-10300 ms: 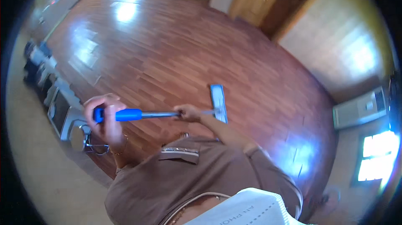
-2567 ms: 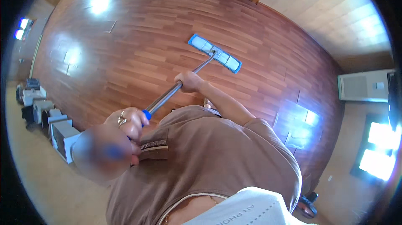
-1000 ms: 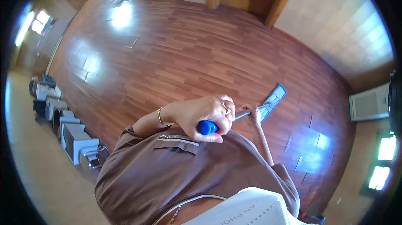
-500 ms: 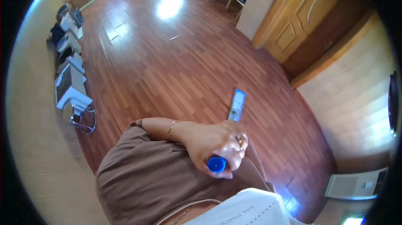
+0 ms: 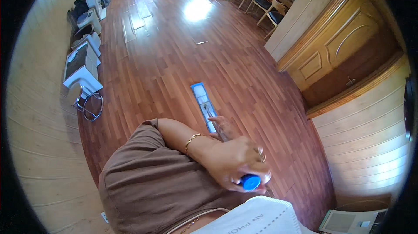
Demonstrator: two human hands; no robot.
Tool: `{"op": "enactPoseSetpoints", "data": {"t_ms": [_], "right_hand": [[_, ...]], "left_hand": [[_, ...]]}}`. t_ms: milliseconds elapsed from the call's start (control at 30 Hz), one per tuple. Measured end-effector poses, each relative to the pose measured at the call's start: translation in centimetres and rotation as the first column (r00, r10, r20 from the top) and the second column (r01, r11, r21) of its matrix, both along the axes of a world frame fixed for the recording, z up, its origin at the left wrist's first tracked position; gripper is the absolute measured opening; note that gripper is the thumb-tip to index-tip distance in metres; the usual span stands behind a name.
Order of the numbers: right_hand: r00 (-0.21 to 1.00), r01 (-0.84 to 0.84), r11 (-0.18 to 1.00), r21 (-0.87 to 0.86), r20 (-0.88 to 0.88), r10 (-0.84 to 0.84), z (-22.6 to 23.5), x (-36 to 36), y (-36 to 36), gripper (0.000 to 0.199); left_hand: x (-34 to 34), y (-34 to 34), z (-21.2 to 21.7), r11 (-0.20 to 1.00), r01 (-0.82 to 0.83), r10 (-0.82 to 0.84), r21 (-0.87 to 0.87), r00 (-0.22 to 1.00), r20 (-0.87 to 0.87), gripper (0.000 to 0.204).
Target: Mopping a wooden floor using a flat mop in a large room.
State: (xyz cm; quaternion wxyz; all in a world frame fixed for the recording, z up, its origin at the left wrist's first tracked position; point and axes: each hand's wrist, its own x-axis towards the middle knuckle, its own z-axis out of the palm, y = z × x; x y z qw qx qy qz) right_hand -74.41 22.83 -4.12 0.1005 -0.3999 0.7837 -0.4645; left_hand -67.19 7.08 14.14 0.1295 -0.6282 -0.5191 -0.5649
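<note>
A flat mop lies ahead of me, its long blue-edged white head [image 5: 199,94] on the wood floor. My left hand [image 5: 237,160], with a gold bracelet and ring, is wrapped round the top of the mop handle, whose blue end cap [image 5: 251,182] sticks out of the fist. Lower on the handle, my right hand [image 5: 223,126] grips the pole close above the mop head in this view. Most of the right arm is hidden behind the left hand and forearm.
Along the left wall stand a chrome-framed stool [image 5: 90,103], a white cabinet-like unit [image 5: 82,70] and other items. Wooden chairs [image 5: 263,4] line a long table at the far right. A closed wooden door [image 5: 335,47] is on the right, with a white appliance [image 5: 348,222] at lower right.
The mop head has swung to the left across the floor. My left hand with the handle's top has shifted slightly right, and my right hand has come into view.
</note>
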Motion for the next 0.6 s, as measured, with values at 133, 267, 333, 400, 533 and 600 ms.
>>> {"op": "enactPoseSetpoints", "data": {"t_ms": [133,267,333,400,533,600], "right_hand": [[0.984,0.165,0.958,-0.236,0.103,-0.145,6.5,1.5,1.0,0.039],[0.929,0.359,0.829,-0.428,0.247,-0.276,12.8,2.9,2.2,0.045],[0.896,0.422,0.647,-0.636,0.184,-0.404,17.7,7.3,-0.9,0.036],[0.928,0.142,0.755,-0.64,-0.181,-0.327,17.3,7.5,1.6,0.061],[0.887,-0.022,0.853,-0.521,-0.405,-0.224,16.5,6.4,3.3,0.048],[0.873,0.017,0.813,-0.582,-0.388,-0.295,16.6,6.3,2.9,0.04]], "left_hand": [[-1.1,-1.3,0.3,0.962,-0.273,0.273,-0.013,0.962,-0.004,0.018],[-2.9,-1.1,-1.2,0.981,-0.183,0.18,0.058,0.982,0.051,0.021],[-4.8,-0.1,-3.2,0.987,-0.141,0.148,-0.082,0.984,0.095,0.023],[-6.7,1.8,-6.3,0.977,-0.066,0.115,-0.204,0.964,0.239,0.026],[-8.6,2.9,-11.4,0.886,0.259,-0.049,-0.386,0.878,0.477,0.027],[-10.0,3.6,-12.8,0.836,0.329,-0.095,-0.439,0.875,0.475,0.028]]}}
